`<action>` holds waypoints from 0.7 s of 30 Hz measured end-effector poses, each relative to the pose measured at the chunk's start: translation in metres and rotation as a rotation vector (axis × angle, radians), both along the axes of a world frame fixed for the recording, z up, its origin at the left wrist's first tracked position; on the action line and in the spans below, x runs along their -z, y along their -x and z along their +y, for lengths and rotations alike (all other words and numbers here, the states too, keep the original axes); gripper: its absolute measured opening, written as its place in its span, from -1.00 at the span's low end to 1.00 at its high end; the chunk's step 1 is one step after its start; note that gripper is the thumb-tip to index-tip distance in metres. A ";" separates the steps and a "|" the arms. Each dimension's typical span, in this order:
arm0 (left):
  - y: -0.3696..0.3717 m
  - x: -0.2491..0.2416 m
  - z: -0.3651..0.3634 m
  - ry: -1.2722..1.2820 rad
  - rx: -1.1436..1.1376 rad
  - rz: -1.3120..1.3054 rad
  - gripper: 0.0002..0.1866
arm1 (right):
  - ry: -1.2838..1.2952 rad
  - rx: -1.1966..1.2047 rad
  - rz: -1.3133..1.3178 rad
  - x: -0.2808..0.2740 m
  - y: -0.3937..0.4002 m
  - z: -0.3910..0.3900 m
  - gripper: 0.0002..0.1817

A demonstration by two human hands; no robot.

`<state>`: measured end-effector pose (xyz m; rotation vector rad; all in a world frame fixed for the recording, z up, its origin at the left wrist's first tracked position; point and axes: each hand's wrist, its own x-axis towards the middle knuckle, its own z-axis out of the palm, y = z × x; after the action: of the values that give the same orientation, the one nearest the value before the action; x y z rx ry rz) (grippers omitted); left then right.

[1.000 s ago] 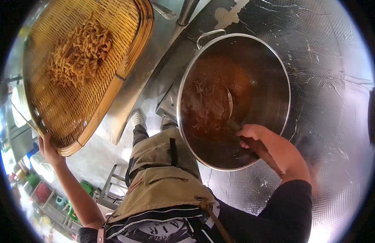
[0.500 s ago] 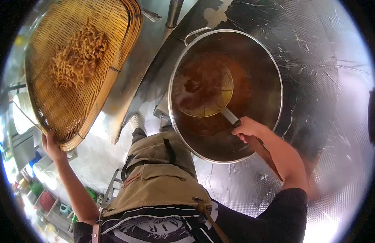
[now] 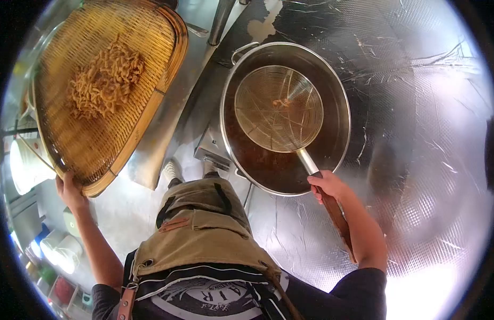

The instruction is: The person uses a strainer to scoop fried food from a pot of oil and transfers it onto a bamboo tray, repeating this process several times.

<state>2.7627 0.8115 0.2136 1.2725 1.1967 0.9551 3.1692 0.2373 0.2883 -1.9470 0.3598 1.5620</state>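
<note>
My right hand is wrapped round the wooden handle of a wire skimmer. Its round mesh is above the liquid inside a large steel pot, with a few small brown pieces lying in the middle of it. Reddish-brown liquid shows below the mesh. At the left, my left hand grips the near edge of a woven bamboo tray, the thumb over the rim. On the tray lies a heap of brown fried strips.
Crinkled silver foil sheeting covers the surface round the pot. A metal utensil handle and a steel post are beyond the tray. A white container stands at the left. My shoes show on the floor below.
The skimmer has come up out of the liquid, its mesh now exposed with a few pieces on it. My left hand still holds the tray, nearly unmoved.
</note>
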 end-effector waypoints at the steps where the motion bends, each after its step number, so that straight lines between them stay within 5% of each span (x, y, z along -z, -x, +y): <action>1: 0.000 -0.001 0.000 0.011 0.007 -0.009 -0.58 | 0.024 0.006 -0.022 -0.003 0.003 -0.006 -0.64; 5: -0.002 -0.003 -0.004 0.014 0.031 -0.057 -0.57 | 0.171 -0.053 -0.277 -0.043 0.032 0.000 -0.62; 9: -0.005 0.000 -0.003 0.022 0.057 -0.075 -0.57 | 0.051 0.201 -0.334 -0.061 0.090 -0.015 -0.59; 13: -0.006 0.002 -0.001 0.012 0.032 -0.038 -0.58 | -0.197 0.522 -0.183 -0.009 0.156 -0.023 -0.59; 21: -0.017 -0.017 -0.008 0.013 -0.011 0.039 -0.67 | -0.254 0.515 -0.291 0.004 0.172 -0.004 -0.69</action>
<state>2.7793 0.8032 0.2309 1.2807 1.2390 0.9333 2.9973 0.2330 0.2847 -1.6793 0.4682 0.9333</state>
